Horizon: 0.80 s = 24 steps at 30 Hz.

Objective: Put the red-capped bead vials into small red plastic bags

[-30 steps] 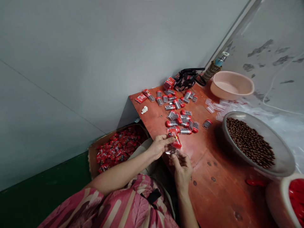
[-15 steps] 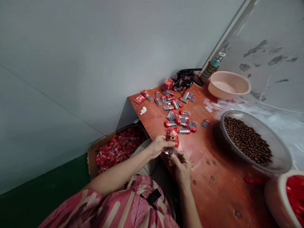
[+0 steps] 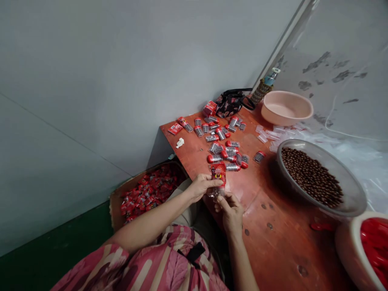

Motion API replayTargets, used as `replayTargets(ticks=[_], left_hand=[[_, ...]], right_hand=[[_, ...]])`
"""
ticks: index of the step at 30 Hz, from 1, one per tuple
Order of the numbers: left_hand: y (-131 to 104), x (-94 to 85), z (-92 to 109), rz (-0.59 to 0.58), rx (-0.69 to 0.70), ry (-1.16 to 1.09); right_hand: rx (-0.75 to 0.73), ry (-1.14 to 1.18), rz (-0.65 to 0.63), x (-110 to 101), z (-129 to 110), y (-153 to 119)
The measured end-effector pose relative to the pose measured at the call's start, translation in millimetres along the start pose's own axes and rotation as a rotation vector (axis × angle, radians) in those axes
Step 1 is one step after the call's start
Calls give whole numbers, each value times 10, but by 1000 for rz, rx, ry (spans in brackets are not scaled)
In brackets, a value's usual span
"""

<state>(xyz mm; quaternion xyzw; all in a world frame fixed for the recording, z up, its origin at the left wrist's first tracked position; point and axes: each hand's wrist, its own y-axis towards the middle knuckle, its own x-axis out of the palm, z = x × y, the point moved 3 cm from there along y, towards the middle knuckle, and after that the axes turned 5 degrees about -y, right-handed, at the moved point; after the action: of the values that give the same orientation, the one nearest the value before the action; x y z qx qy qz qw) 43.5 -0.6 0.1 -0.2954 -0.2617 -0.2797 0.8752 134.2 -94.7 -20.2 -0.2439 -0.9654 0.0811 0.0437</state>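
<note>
My left hand point(image 3: 201, 188) and right hand point(image 3: 233, 210) pinch red-printed clear-plastic packet point(image 3: 219, 170); brown cardboard box point(image 3: 114, 210) holds many red-wrapped packets point(image 3: 148, 194), seemingly done; red-capped clear bottles point(image 3: 232, 151) lie unwrapped.

One held packet point(image 3: 218, 174), three basins point(image 3: 286, 110)

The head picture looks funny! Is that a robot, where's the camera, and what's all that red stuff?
No robot here, just a person. The camera is worn on the head, so it looks forward and down. The left hand holds a small red-and-clear packet, and the right hand pinches its clear lower end. On the reddish table lie little clear containers with red caps. To the right, a grey bowl holds shiny brown balls. Down on the left, a box is full of more red packets.
</note>
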Motion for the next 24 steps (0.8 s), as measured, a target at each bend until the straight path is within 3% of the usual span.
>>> replayTargets(ticks=[3,8,12,14,19,24], left_hand=[[28,-18,8,-5,19,73],[51,-35,-27,4,10,87],[14,-8,-18,10,-20,92],[3,5,-11,22,-32,98],[-6,3,-9,115,95,141],[-64,-31,-90,141,131,147]], right_hand=[[43,86,-26,6,3,12],[-51,-101,84,-1,-60,-9],[44,85,-6,5,-6,18],[44,62,-6,-4,-16,24],[-51,-144,79,-2,-123,0],[13,-1,50,9,-41,-1]])
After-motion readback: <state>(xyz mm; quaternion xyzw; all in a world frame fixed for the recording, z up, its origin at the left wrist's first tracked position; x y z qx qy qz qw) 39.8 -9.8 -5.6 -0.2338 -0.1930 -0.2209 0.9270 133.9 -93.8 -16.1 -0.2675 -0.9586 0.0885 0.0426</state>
